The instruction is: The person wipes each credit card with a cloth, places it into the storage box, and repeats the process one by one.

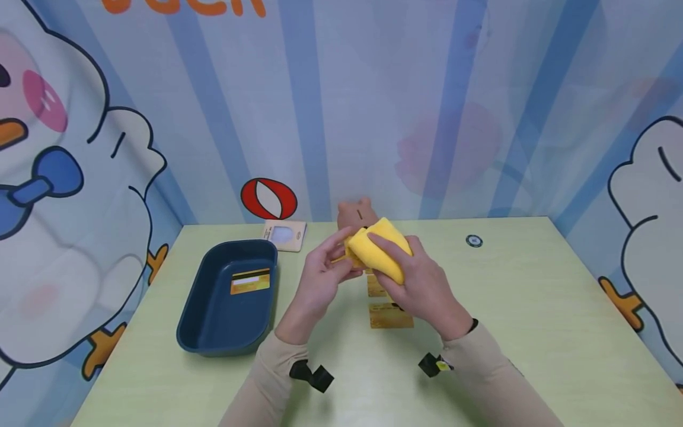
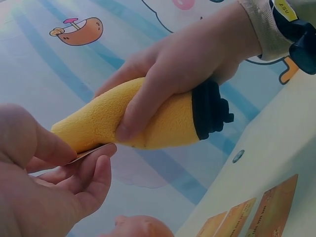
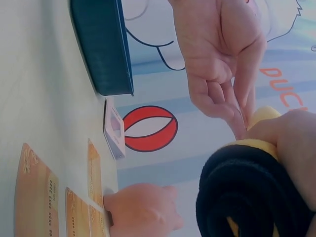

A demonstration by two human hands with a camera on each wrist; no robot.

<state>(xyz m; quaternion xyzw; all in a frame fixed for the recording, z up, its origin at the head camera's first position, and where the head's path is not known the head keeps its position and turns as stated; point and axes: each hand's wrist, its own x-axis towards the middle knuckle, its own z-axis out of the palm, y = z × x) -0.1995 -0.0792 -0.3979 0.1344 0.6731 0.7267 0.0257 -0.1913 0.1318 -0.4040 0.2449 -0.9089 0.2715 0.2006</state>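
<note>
My right hand (image 1: 421, 287) grips a rolled yellow cloth (image 1: 386, 249), whose black underside shows as a spiral at its end in the right wrist view. With thumb and fingers, my left hand (image 1: 318, 273) pinches a thin card (image 2: 93, 153); only its edge shows in the left wrist view. The cloth's narrow end touches the card. Below both hands, gold bank cards (image 1: 391, 316) lie on the table, some partly covered by my right hand. Another gold card (image 1: 249, 282) lies inside the blue tray (image 1: 193, 308) at the left.
A pink piggy bank (image 1: 349, 213) stands at the back edge, partly behind the cloth. Behind the tray lies a flat pale box (image 1: 299, 236) with a window. A round dark chip (image 1: 474, 241) lies at the back right. A printed curtain (image 1: 363, 107) hangs behind the table.
</note>
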